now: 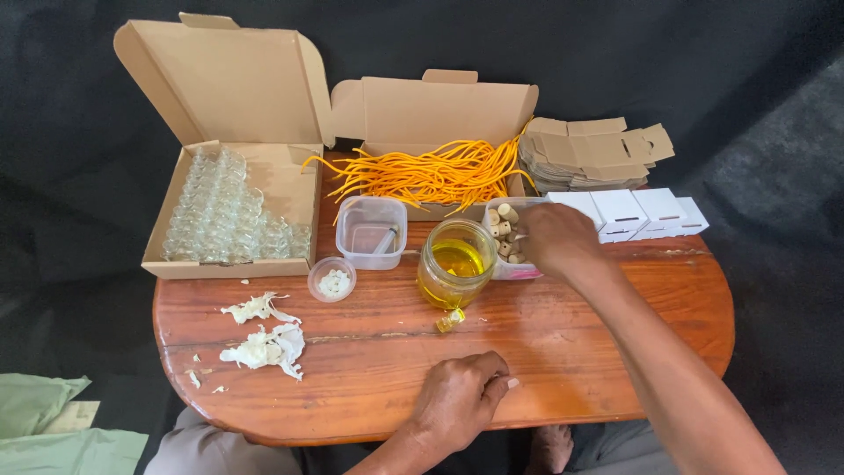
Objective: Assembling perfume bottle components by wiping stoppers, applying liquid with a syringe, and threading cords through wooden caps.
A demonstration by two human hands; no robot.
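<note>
Cork stoppers are sitting in a small clear tub at about 1 o'clock from the middle of the worktop, and the right hand is reaching into that tub, fingers curled down among them. I can't tell if it's actually pinching one yet, the knuckles are hiding the tips.

Just left of the tub the jar of yellow oil is standing open, and one tiny filled vial is lying on the wood right below it, seemingly not corked yet. So I'm guessing it's early going: one vial filled, while the carton of empty glass vials at 10 o'clock is looking nearly full.

The left hand is resting at 6 o'clock near the front edge, loosely closed, holding nothing I can see.

Further out: orange cords in a box at 12, white boxes and flat brown cartons at 2, a clear tub with a syringe, a little dish, white scraps at 8.

Room-wise, the front and right side are lying open, while the back edge is crowded.
</note>
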